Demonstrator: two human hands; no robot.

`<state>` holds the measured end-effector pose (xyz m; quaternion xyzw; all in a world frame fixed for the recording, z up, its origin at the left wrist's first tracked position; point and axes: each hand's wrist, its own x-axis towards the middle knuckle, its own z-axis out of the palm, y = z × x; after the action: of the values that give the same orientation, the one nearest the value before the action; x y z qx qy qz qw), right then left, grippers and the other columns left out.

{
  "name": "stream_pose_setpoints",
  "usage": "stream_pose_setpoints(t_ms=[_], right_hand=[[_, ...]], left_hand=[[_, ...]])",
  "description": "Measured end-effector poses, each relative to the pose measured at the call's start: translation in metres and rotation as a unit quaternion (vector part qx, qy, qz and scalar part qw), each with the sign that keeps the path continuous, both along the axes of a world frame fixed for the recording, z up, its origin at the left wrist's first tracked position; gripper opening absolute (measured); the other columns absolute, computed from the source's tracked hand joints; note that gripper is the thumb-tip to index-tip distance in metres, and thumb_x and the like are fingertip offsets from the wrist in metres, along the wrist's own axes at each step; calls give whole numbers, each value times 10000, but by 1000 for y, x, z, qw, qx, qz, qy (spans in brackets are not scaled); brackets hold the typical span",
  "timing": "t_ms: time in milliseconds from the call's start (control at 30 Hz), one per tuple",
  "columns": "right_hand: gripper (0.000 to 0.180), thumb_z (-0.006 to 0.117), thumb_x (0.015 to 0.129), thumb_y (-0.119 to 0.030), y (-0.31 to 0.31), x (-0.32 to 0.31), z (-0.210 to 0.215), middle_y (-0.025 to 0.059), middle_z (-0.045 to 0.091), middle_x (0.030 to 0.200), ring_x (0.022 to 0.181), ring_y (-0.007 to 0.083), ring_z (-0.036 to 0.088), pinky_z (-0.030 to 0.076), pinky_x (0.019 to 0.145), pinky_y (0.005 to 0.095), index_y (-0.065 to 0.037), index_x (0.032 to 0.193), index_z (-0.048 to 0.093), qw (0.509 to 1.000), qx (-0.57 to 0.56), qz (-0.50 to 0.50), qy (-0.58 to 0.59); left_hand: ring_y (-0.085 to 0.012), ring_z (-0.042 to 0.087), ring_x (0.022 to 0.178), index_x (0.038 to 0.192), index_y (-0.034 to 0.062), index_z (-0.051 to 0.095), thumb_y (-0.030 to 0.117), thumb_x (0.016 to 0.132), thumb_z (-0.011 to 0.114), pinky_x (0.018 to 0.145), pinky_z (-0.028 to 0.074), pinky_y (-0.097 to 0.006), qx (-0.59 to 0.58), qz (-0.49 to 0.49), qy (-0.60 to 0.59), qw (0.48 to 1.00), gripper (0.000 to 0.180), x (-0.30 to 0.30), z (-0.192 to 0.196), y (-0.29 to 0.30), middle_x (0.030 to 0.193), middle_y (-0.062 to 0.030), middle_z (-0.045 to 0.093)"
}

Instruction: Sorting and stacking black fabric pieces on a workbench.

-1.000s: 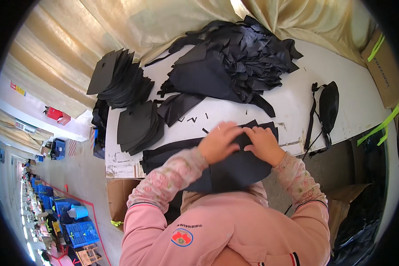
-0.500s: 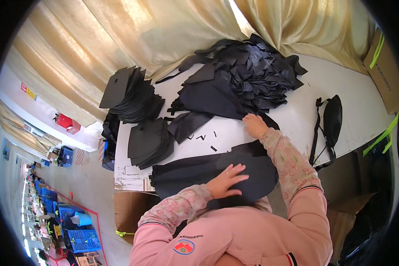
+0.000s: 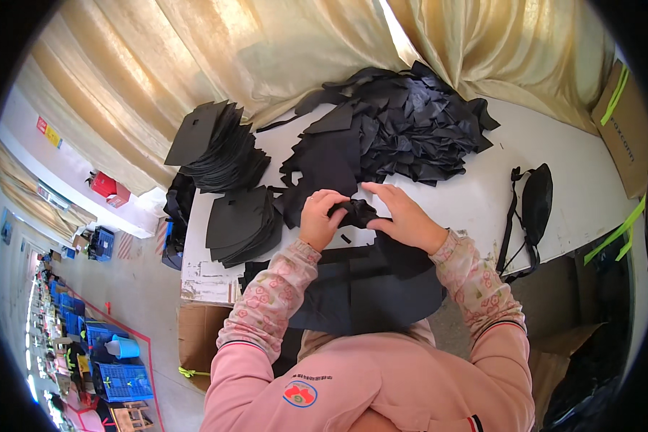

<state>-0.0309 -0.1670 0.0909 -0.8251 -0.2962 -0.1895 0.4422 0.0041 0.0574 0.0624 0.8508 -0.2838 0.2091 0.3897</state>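
A bunched piece of black fabric (image 3: pixel 358 213) is held between my two hands above the near part of the table. My left hand (image 3: pixel 322 218) grips its left end, thumb and fingers closed on the cloth. At the other end, my right hand (image 3: pixel 409 219) has its thumb on the cloth and its index finger raised apart; its other fingers are partly hidden. Part of the fabric hangs below my right hand. Underneath, a wide black fabric panel (image 3: pixel 371 291) lies across the table's near edge, in front of my body.
Beyond my hands is a large heap of black fabric pieces (image 3: pixel 417 129). Black flat panels (image 3: pixel 219 147) form a tall stack at left, with a smaller stack (image 3: pixel 241 227) nearer. A black strapped pouch (image 3: pixel 538 201) lies right. Cardboard box (image 3: pixel 623 133) stands far right.
Both hands have come together in the middle. My right hand has drawn a dark piece from the heap's near edge, and my left hand has lifted off the wide panel to grip it.
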Motion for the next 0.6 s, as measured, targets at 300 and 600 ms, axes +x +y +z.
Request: stream_pose_setpoints(t_ms=[300, 600], right_hand=[[147, 634, 807, -122, -42, 45, -42, 173, 674, 888, 862, 375, 640, 507, 763, 445, -39, 922, 671, 990, -74, -113, 43], [137, 593, 780, -108, -62, 53, -10, 139, 688, 840, 804, 344, 660, 523, 731, 442, -76, 867, 693, 984, -143, -103, 26]], left_hand=[[-246, 638, 845, 898, 67, 734, 117, 784, 754, 767, 500, -341, -36, 21, -12, 999, 126, 6, 23, 26, 889, -74, 684], [-318, 574, 1058, 1132, 63, 625, 277, 780, 782, 928, 450, -384, 44, -50, -13, 998, 440, -3, 43, 17, 1104, -129, 627]])
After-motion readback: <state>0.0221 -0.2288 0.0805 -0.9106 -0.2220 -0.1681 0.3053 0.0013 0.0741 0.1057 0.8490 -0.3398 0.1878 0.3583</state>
